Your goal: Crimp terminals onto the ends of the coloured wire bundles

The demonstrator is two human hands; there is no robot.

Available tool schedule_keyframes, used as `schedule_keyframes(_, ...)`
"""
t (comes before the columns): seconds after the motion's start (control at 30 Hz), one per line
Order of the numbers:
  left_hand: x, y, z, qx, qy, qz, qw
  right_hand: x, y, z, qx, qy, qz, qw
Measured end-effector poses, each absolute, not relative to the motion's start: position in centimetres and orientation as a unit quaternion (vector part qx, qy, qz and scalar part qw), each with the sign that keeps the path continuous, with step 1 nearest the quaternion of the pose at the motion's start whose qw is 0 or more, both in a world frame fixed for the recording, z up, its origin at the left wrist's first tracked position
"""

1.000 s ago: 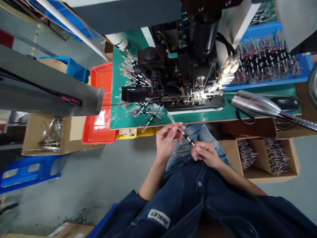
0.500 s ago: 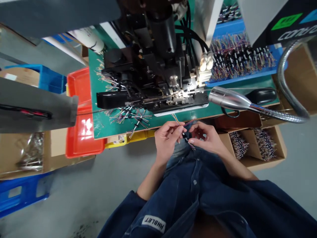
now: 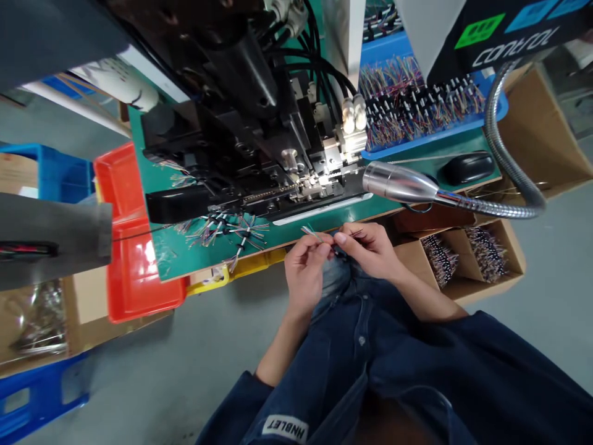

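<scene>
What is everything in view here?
Cable: one, multicoloured, in both hands
Machine: one, black, on bench
Bench: one, green, centre
Wire bundles: many, multicoloured, on bench
Wire tray: one, blue, bench's right
Lamp: one, silver, bench's right
Control box: one, black/white, top right
Shallow tray: 1+, red, bench's left
Bin: 1+, yellow, below bench
Cartons: 3+, brown, both sides
Crate: one, blue, far left
Jacket: one, navy, bottom
Left hand: one, bare, on cable
Right hand: one, bare, on cable

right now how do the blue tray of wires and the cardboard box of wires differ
The blue tray is on the green bench; the cardboard box sits below bench level. The cardboard box is split by a divider, while the blue tray shows none. Both hold many multicoloured wire bundles.
</scene>
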State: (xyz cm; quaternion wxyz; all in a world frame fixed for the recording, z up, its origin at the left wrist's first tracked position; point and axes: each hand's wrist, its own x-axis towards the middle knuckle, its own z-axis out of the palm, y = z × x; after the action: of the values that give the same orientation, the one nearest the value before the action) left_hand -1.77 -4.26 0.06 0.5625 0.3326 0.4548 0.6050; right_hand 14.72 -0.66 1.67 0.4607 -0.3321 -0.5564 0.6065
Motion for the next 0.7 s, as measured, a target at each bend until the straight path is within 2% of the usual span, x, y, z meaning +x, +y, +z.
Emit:
schedule_keyframes(0.13,-1.3,-3.7,0.7,0.267,0.443,0.653,0.554,14.7,-1.5,1.4,-0.383,-0.584,0.542,0.468)
schedule_keyframes(0.3,-1.3,-3.7,1.6,0.224,0.450,0.644,0.576,14.3,-3.6,0.1,-0.381,-0.592,0.546,0.454)
schedule_keyframes(0.5,-1.7,-4.1,1.6,0.316,0.443,0.610,0.576,17.2,-1.6,-0.1,-0.356,-0.536,0.608,0.465)
schedule_keyframes(0.7,-1.9,-4.4,2.2,0.393,0.489,0.530,0.570,16.7,0.6,3.5,-0.361,-0.570,0.578,0.459)
